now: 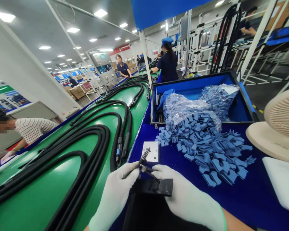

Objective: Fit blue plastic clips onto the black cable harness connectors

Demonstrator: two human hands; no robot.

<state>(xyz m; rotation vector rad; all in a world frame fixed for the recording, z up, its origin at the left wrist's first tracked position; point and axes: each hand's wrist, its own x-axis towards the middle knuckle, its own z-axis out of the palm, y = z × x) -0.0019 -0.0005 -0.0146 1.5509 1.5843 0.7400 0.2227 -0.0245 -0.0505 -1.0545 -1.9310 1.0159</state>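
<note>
My left hand [121,184], in a white glove, pinches a small dark piece with a metal coil spring [144,156] standing up from it. My right hand [183,192], also gloved, is closed around a black plastic part [162,187] with a flat, wide end; its fingertips meet the left ones near the spring's base. Whether the spring piece and the black part are joined is hidden by the fingers. Just beyond the hands lies a white block [152,149] with small holes. A heap of blue plastic clips [214,154] spreads to the right.
A blue bin [231,77] behind the heap holds plastic bags of clips. A small spring [156,126] lies before it. At right stand a beige fan [284,112] and a white slab [281,183]. Black hoses [98,134] lie on the green conveyor [103,192]; several people work around.
</note>
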